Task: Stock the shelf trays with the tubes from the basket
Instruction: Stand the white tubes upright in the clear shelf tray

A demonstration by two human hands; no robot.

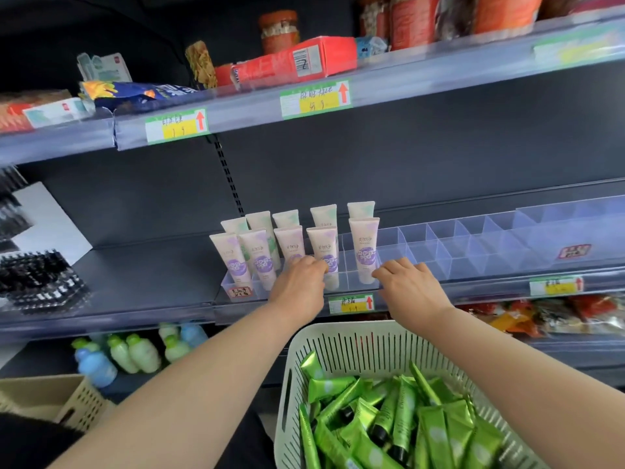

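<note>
So the left hand (299, 282) has its fingers curled on a pale tube (329, 248) standing in the clear tray (351, 281) on the shelf (135, 275). The right hand (411, 286) is bent over the tray's front rim, can't tell if it's really gripping. The green tubes (402, 418) lie piled in the white basket (355, 346) just below.

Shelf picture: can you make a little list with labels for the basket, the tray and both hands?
basket: white, holds many green tubes
tray: clear; pale tubes stand in two rows at its left end
left hand: at the tray's front, fingers curled, grip unclear
right hand: at the tray's front edge, fingers curled
</note>
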